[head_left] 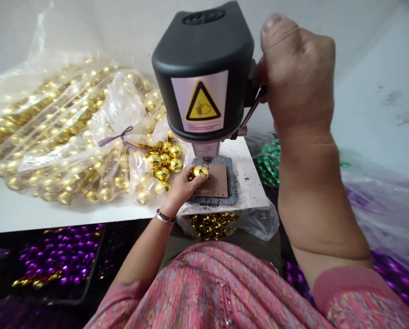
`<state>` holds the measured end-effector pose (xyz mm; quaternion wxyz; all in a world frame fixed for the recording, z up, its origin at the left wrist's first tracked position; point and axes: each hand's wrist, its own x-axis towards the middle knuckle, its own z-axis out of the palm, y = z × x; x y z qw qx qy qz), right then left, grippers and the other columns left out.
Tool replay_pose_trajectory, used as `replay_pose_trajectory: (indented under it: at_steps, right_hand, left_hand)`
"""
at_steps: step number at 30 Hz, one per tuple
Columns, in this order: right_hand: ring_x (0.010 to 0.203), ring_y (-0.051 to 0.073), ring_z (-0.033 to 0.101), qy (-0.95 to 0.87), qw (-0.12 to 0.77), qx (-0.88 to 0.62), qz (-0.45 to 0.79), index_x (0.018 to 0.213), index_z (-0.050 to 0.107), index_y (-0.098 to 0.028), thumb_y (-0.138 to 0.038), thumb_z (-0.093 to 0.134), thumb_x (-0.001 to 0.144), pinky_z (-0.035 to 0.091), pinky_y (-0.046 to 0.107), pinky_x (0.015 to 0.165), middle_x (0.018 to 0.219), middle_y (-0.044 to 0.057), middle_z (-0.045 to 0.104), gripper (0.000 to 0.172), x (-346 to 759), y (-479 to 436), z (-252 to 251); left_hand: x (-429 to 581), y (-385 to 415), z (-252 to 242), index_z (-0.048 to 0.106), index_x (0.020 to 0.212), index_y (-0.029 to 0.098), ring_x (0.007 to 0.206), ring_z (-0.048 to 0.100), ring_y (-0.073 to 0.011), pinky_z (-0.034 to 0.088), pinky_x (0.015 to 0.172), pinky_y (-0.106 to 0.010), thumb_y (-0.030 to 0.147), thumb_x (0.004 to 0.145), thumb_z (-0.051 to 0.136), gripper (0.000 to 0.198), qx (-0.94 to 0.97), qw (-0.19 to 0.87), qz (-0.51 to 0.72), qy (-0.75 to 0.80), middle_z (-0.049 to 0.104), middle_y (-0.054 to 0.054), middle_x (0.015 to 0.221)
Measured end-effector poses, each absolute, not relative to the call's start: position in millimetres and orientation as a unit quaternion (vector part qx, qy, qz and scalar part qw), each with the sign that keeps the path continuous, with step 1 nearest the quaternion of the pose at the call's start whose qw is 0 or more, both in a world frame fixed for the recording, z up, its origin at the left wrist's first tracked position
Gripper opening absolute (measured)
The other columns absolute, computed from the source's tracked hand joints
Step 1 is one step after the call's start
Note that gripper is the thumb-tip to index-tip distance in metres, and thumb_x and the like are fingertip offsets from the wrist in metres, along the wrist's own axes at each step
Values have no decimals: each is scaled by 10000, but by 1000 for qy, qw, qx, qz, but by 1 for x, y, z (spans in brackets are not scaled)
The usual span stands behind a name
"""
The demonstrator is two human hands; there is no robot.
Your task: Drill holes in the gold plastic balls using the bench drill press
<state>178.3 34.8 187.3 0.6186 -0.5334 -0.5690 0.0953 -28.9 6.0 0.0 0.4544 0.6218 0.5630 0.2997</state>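
Note:
My left hand (186, 186) is closed on a shiny gold ball (201, 172) with a faceted, mirror-like surface. It holds the ball over a brown board (215, 183) on the grey base plate (232, 192), just below the drill tip. Above stands a small drill press (204, 59) with a dark housing and a yellow warning label. My right hand (298, 68) is wrapped round the red-ended lever (262, 75) on the machine's right side. Several loose gold balls (163, 160) lie on the table left of the base.
A large clear bag (64, 128) of gold balls, tied with a purple ribbon, fills the left of the table. Gold balls also fill a bag (214, 225) below the table edge. A dark crate (97, 260) holds purple balls at lower left. Green balls (269, 162) sit at right.

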Motion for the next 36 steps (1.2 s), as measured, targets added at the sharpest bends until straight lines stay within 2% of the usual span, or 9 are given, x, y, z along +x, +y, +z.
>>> replay_pose_trajectory:
  at_steps: [7, 10, 14, 19, 23, 28, 31, 36]
  right_hand:
    - [568, 52, 315, -574, 618, -529, 96, 596, 465, -163, -499, 385, 977, 320, 267, 643, 584, -54, 420, 514, 178, 33, 187]
    - [572, 41, 305, -576, 615, -529, 101, 597, 473, -156, -516, 367, 974, 335, 260, 671, 588, -63, 417, 532, 178, 35, 189]
    - [596, 23, 319, -574, 597, -552, 95, 619, 482, -144, -538, 354, 963, 319, 237, 676, 589, -75, 383, 539, 179, 33, 188]
    - [591, 42, 386, -628, 615, -476, 25, 665, 454, -178, -458, 453, 965, 301, 250, 621, 594, -60, 411, 411, 177, -11, 169]
    - [544, 56, 400, -648, 557, -519, -6, 682, 482, -199, -328, 490, 946, 340, 250, 586, 600, -54, 482, 294, 175, -51, 138]
    - [617, 91, 530, -669, 542, -507, -32, 790, 580, -211, -196, 490, 900, 400, 255, 575, 707, -20, 620, 143, 172, -65, 98]
    - [657, 107, 584, -657, 559, -499, -79, 868, 609, -214, -193, 504, 891, 443, 261, 602, 769, -5, 671, 109, 170, -61, 79]
    - [694, 129, 625, -641, 594, -471, -120, 882, 604, -226, -176, 502, 875, 509, 273, 662, 740, -4, 649, 113, 167, -53, 59]
  left_hand:
    - [-16, 8, 5, 667, 1237, 196, 864, 653, -197, 508, 786, -299, 385, 781, 734, 498, 683, 341, 252, 595, 725, -52, 998]
    - [-12, 9, 5, 660, 1280, 198, 840, 659, -201, 520, 799, -315, 343, 769, 749, 539, 716, 326, 227, 573, 732, -53, 996]
    - [-10, 9, 1, 650, 1316, 185, 918, 669, -242, 523, 884, -369, 328, 738, 778, 609, 721, 343, 241, 552, 732, -77, 1029]
    - [-11, 9, -6, 666, 1293, 205, 977, 671, -268, 518, 907, -387, 332, 710, 800, 611, 703, 368, 267, 547, 732, -77, 1068]
    - [-11, 9, -9, 663, 1290, 209, 997, 671, -268, 507, 917, -377, 338, 712, 793, 606, 703, 373, 268, 543, 730, -76, 1145]
    - [-10, 7, -7, 700, 1212, 204, 923, 667, -258, 511, 852, -360, 318, 716, 782, 516, 700, 377, 283, 536, 750, -70, 1035]
    - [-9, 5, -6, 692, 1221, 210, 916, 666, -253, 504, 835, -349, 311, 713, 780, 525, 701, 376, 283, 536, 747, -59, 1032]
    - [-8, 5, -8, 694, 1211, 227, 908, 669, -258, 496, 812, -343, 317, 715, 779, 512, 701, 369, 284, 540, 745, -55, 1030]
